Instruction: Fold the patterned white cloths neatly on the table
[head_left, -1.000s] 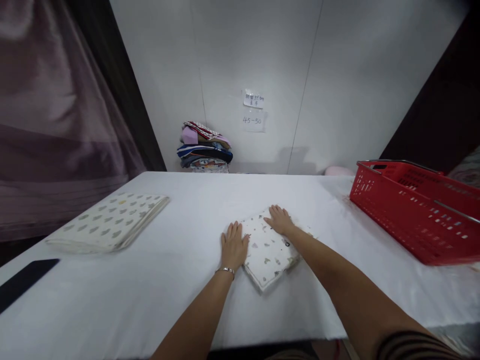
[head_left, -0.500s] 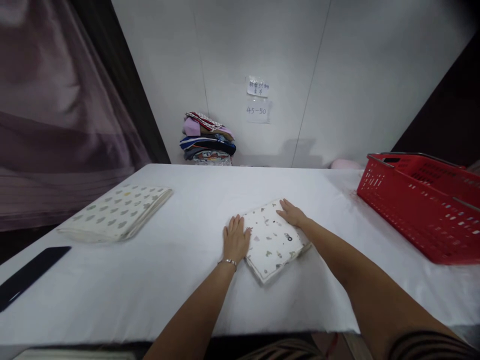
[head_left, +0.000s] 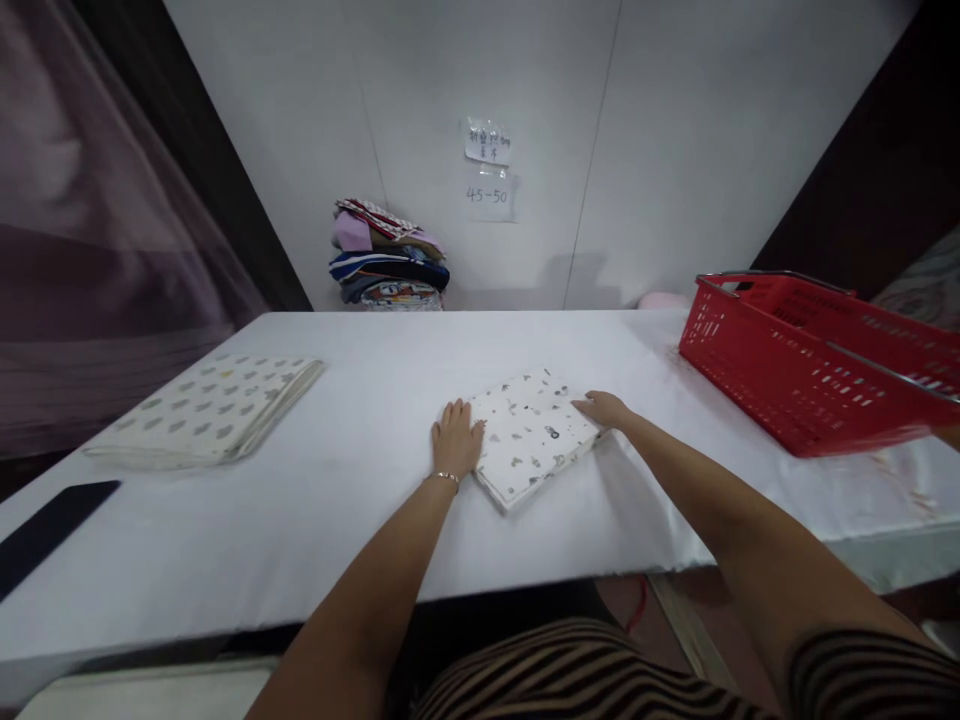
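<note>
A folded white cloth (head_left: 536,430) with a small scattered print lies at an angle on the white-covered table (head_left: 360,530) in front of me. My left hand (head_left: 457,438) rests flat at its left edge, fingers extended and the thumb over the fabric; a bracelet circles that wrist. At the cloth's right corner is my right hand (head_left: 602,408), its fingers stretched out and touching the edge. Neither hand grips the fabric. Farther left lies another folded cream cloth (head_left: 217,405) with grey cloud-like shapes.
A red plastic basket (head_left: 817,375) with metal handles stands on the table's right side. A dark flat object (head_left: 52,525) lies at the left edge. Stacked folded fabrics (head_left: 390,265) sit beyond the far edge, against the wall with paper signs (head_left: 489,190).
My right hand has slid from the cloth's top to its right corner. My left hand stays at the left edge. The whole view has shifted, so everything appears higher and farther left.
</note>
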